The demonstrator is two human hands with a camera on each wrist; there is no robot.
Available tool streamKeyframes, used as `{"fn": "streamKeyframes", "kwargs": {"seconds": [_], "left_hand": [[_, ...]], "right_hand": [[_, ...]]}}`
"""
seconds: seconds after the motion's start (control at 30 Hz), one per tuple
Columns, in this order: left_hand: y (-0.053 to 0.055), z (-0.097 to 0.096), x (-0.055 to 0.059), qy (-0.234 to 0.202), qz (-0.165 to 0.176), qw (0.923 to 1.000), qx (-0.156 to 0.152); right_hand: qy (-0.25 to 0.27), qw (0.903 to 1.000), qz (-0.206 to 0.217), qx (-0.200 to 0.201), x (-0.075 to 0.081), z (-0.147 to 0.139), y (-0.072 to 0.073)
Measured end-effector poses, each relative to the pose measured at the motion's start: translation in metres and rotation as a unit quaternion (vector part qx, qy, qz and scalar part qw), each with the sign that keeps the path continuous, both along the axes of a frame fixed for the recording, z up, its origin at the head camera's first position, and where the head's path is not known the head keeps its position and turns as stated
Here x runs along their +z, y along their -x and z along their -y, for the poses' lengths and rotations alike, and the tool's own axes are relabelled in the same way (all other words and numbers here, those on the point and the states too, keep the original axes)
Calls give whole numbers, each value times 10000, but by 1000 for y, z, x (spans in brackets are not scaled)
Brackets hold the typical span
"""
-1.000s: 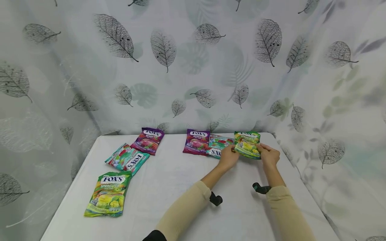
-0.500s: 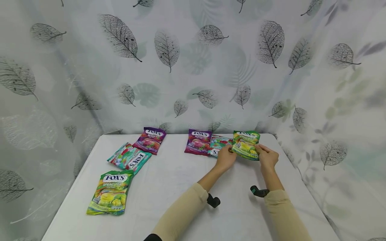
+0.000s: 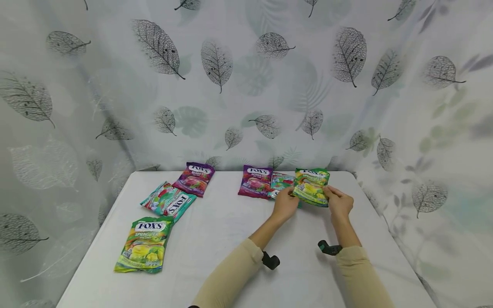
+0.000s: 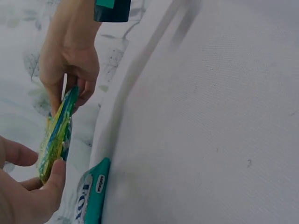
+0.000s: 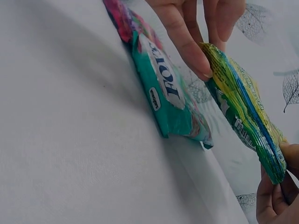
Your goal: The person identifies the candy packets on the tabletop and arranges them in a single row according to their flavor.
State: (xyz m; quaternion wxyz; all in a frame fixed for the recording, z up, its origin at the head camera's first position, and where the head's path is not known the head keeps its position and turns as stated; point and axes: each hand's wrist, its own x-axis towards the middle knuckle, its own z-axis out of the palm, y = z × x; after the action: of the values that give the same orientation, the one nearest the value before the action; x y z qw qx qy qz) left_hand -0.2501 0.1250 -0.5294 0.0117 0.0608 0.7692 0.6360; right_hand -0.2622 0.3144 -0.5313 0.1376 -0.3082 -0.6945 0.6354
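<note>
A yellow-green Fox's Spring Tea candy bag [image 3: 311, 187] is held up near the back right of the table, tilted. My left hand [image 3: 284, 204] pinches its lower left corner, and my right hand [image 3: 340, 203] grips its right edge. Edge-on in the left wrist view, the candy bag [image 4: 57, 135] sits between thumb and fingers of both hands. Just left of it lies a teal Fox's bag [image 3: 280, 183], partly hidden behind my left hand. That teal bag [image 5: 163, 88] lies flat in the right wrist view.
A purple Fox's Berries bag [image 3: 255, 182] lies beside the teal one. On the left are another purple bag [image 3: 194, 179], a teal bag [image 3: 168, 201] and a green Spring Tea bag [image 3: 145, 244]. A leaf-print curtain [image 3: 239, 102] surrounds the white table [image 3: 215, 239].
Both hands have shifted the held candy bag slightly left and nearer, so it overlaps the teal bag more. The whole head view has drifted a little; the other bags lie as before.
</note>
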Motion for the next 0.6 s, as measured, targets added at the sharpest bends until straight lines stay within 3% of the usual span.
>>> {"fn": "streamKeyframes", "kwargs": {"seconds": [0.6], "left_hand": [[-10,22,3,-110,277,9993,205]], "right_hand": [[104,9991,-292,293,3,21,-9]]}}
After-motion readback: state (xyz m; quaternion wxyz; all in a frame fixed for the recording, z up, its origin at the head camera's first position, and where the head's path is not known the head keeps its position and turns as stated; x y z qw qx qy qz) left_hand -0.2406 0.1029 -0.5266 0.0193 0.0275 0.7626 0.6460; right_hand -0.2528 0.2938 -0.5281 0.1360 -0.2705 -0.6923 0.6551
